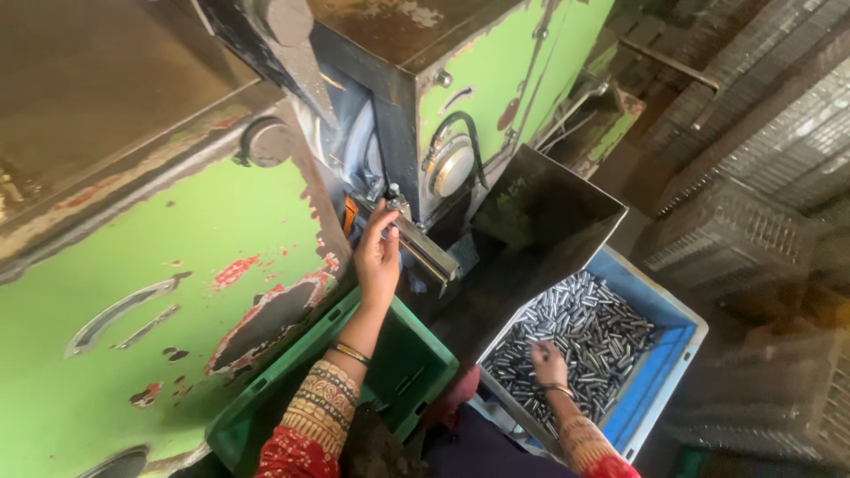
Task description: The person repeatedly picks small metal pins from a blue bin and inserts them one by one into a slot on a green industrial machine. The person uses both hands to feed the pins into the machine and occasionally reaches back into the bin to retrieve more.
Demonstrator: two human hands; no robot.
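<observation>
The green machine housing (pixel 133 292), with paint chipped to red primer, occupies the left of the view. Below it stands a green crate (pixel 416 372); no contents can be made out in it. The left hand (pixel 378 257) is raised over this crate, fingers extended and loosely together, fingertips touching the metal feed rail (pixel 425 248) that slopes down to the right from the machine. Whether a pin lies under the fingertips cannot be told.

Right of the rail, a dark sheet-metal chute (pixel 540 221) opens toward a blue crate (pixel 673 354). This crate holds a heap of small steel pins (pixel 584 327) (short cylinders, lying in mixed directions). The right hand (pixel 547 363) rests palm down on the heap at its near edge, fingers curled into the pins, neither fully spread nor clenched. The pins lie directly beneath the right hand, which is the nearer; the rail lies up and to the left of them.
</observation>
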